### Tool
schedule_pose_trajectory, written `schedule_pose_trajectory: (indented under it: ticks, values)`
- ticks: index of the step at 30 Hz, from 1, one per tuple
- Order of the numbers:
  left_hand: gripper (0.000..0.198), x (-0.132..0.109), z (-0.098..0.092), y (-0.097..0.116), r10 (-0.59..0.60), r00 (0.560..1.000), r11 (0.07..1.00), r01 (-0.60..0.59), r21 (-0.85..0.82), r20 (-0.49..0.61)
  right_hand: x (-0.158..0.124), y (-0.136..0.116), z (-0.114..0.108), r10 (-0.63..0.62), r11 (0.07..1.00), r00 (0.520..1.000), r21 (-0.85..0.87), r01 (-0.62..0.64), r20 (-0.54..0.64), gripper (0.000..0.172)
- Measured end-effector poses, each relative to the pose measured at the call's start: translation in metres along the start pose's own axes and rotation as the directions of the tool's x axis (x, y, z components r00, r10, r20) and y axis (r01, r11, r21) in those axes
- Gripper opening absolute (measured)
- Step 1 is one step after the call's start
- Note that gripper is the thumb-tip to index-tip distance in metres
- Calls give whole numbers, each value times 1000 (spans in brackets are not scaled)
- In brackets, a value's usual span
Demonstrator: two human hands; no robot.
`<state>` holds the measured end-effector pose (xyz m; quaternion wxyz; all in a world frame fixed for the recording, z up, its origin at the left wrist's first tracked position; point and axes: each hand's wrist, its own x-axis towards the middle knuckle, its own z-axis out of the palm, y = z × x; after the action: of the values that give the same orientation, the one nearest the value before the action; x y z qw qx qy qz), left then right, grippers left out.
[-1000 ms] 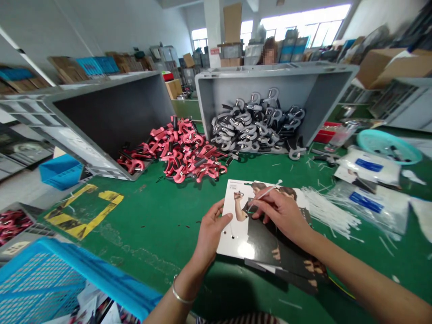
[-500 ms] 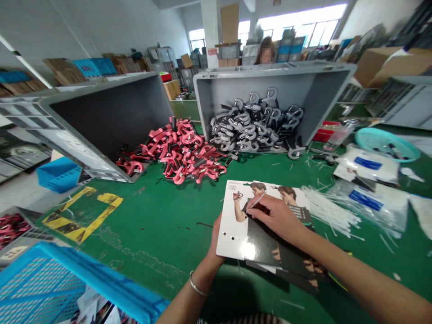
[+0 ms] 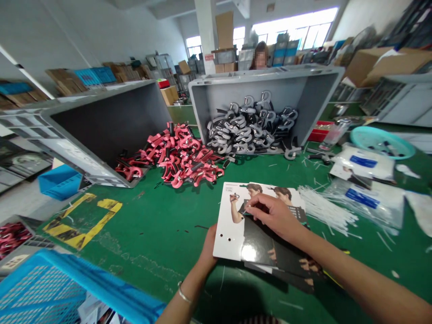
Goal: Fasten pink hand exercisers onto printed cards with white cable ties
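Note:
A printed packaging card (image 3: 232,245) with punched holes is tilted up above the green table, its left edge in my left hand (image 3: 209,245). The fingers of that hand are mostly hidden behind the card. My right hand (image 3: 273,216) is closed in a pinch against the card's front, near a hole by the printed forearm. A thin white cable tie is at its fingertips, almost wholly hidden now. More printed cards (image 3: 286,195) lie beneath and to the right, under my right hand and forearm. Loose white cable ties (image 3: 327,211) lie in a heap to the right.
Red hand grips (image 3: 182,155) spill from a tipped grey crate (image 3: 101,108). Grey hand grips (image 3: 246,128) fill a second crate (image 3: 317,99). Bags of ties (image 3: 367,198) and a turquoise basin (image 3: 405,148) are at right, a blue basket (image 3: 111,281) at lower left. A person (image 3: 260,56) is beyond the crates.
My right fingertips have moved down against the card, and the cable tie that stuck up from them no longer shows above the fingers. The whole view has shifted slightly.

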<state>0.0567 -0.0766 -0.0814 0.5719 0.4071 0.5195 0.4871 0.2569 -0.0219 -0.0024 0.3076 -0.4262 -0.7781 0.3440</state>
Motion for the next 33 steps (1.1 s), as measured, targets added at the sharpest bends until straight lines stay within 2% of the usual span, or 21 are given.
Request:
schedule_pose_trajectory:
  ticks: [2, 4, 6, 9, 11, 15, 18, 23, 26, 29, 33]
  values:
    - [19, -19, -16, -1, -30, 997, 1000, 30, 3, 69, -1, 0, 0, 9, 1000, 1000, 0, -9, 13, 11]
    - [28, -33, -27, -2, -34, 992, 999, 35, -10, 123, 0, -1, 0, 1, 1000, 1000, -26, 0, 28, 12]
    - [28, -39, -30, -2, 17, 994, 1000, -15, -20, 107, 0, -2, 1, -7, 999, 1000, -47, 8, 27, 13]
    - [19, -29, -18, -3, 121, 993, 992, -121, -16, -5, 1, -4, 2, -2, 998, 1000, -61, 4, 24, 13]
    - [19, -16, -4, -3, 117, 991, 992, -120, -34, -70, 2, -5, 3, 0, 997, 1000, -74, 1, 26, 13]
    - [18, -1, 16, 6, 88, 990, 996, -91, -25, -108, 4, -7, 2, -16, 992, 1000, -129, 18, 16, 10]
    - [10, -5, 17, 27, 130, 987, 991, -130, 9, -91, -1, -8, 0, -39, 997, 999, -73, 37, -36, 8]
    - [10, -9, 19, 61, 312, 945, 936, -323, 138, 96, -12, -6, -6, -26, 990, 988, 133, 47, -155, 10]
    - [3, 1, 25, 66, 283, 953, 945, -297, 136, 109, -14, -6, -10, -97, 987, 986, 113, 112, -132, 10]
    - [5, 7, 27, 64, 261, 961, 951, -272, 145, 88, -15, -7, -13, -190, 979, 978, 55, 195, -86, 20]
    - [1, 4, 23, 62, 298, 953, 936, -303, 177, 56, -17, -6, -15, -210, 975, 974, 51, 215, -81, 27]
